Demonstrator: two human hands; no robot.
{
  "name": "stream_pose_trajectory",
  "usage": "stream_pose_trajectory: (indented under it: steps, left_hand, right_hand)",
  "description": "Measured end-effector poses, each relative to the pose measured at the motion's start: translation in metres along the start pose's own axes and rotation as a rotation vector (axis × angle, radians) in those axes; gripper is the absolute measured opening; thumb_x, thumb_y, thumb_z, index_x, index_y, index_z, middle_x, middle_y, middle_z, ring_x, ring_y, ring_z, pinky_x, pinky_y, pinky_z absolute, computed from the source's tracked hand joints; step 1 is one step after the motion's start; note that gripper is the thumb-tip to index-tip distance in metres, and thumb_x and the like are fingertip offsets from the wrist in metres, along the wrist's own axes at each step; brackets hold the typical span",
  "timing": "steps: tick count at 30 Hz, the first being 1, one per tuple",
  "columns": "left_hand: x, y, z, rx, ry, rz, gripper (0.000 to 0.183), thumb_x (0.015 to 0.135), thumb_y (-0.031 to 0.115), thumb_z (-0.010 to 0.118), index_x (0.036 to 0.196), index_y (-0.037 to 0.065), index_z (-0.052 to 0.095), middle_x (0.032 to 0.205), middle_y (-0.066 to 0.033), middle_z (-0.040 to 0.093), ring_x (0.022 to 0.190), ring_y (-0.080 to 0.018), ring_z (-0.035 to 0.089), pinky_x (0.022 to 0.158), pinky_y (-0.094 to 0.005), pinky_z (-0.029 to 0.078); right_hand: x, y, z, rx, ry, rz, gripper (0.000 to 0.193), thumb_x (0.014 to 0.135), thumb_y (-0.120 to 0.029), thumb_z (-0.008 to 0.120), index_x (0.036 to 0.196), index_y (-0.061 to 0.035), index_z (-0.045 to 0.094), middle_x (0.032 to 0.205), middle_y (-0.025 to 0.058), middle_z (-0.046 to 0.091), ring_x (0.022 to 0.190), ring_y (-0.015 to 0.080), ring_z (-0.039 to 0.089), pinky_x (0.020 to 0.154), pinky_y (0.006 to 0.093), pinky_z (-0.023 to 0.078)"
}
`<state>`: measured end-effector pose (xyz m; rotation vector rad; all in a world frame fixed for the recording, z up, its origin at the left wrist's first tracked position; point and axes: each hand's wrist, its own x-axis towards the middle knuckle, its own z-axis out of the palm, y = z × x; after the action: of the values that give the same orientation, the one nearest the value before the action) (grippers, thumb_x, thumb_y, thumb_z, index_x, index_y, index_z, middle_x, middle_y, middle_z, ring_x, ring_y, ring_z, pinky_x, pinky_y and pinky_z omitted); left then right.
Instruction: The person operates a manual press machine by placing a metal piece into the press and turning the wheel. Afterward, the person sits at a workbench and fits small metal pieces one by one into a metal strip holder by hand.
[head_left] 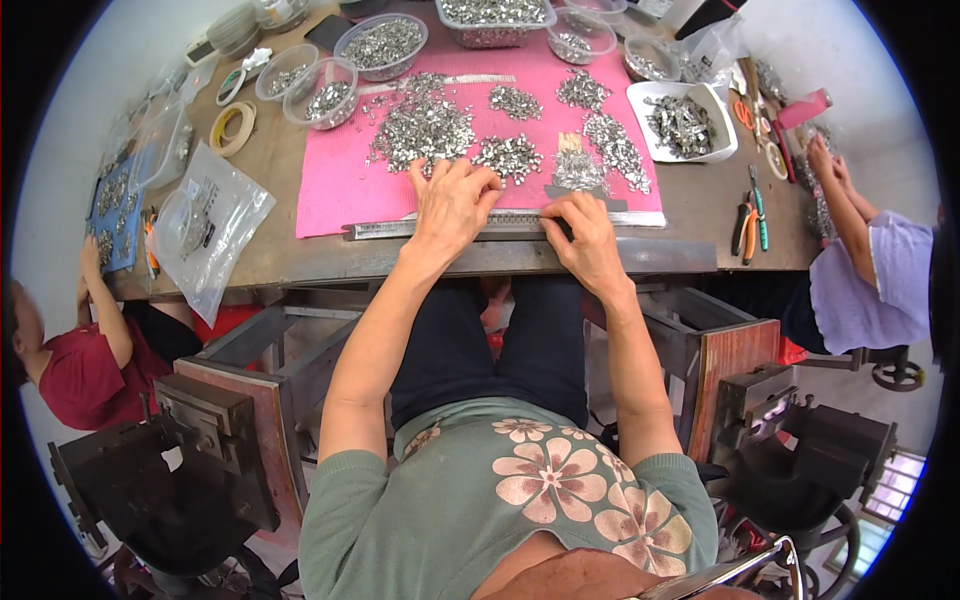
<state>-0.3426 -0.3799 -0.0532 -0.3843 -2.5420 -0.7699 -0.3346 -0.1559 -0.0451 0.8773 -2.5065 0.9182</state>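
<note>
My left hand is over the pink mat, between a large heap of small silvery metal pieces and a smaller pile. Its thumb and forefinger come close together, and what they pinch is too small to make out. Along the mat's near edge lies a long slotted metal strip. At its right part is my right hand, fingers curled and thumb against the forefinger side. Whether it grips the strip or a small piece is hidden. Beyond it, thin silvery strips lie bunched.
Clear bowls of metal pieces line the far side. A white tray stands at right, near pliers. Tape and a plastic bag lie at left. Co-workers' hands are busy at both sides.
</note>
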Motion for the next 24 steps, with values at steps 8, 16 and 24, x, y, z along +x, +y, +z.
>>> stream_pose_trajectory:
  steps: [8, 16, 24]
  left_hand:
    - [-0.003, -0.005, -0.006, -0.056, -0.055, -0.069, 0.008, 0.088, 0.023, 0.072, 0.092, 0.016, 0.073, 0.082, -0.0007, 0.061, 0.089, -0.0213, 0.058, 0.102, -0.0508, 0.027]
    - [-0.003, -0.006, -0.001, -0.018, -0.056, -0.022, 0.008, 0.088, 0.024, 0.073, 0.094, 0.018, 0.075, 0.084, -0.0011, 0.060, 0.092, -0.0218, 0.058, 0.102, -0.0523, 0.028]
    - [0.003, -0.008, 0.001, 0.003, -0.080, -0.002, 0.008, 0.085, 0.022, 0.074, 0.087, 0.014, 0.073, 0.082, -0.0017, 0.060, 0.089, -0.0224, 0.058, 0.102, -0.0547, 0.028]
  right_hand:
    - [0.003, -0.013, -0.006, -0.018, 0.079, -0.021, 0.015, 0.081, -0.003, 0.075, 0.093, -0.0035, 0.066, 0.091, 0.0068, 0.064, 0.087, 0.0236, 0.061, 0.081, 0.0366, 0.044]
    - [0.010, -0.143, -0.108, 1.636, 0.121, -0.564, 0.049, 0.101, -0.028, 0.061, 0.058, -0.0058, 0.055, 0.061, 0.0070, 0.057, 0.055, 0.0220, 0.055, 0.078, 0.0498, 0.052]
    - [0.024, -0.178, -0.136, 1.793, -0.044, -0.921, 0.027, 0.088, 0.000, 0.055, 0.063, 0.0015, 0.064, 0.064, 0.0146, 0.062, 0.059, 0.0261, 0.063, 0.092, 0.0412, 0.051]
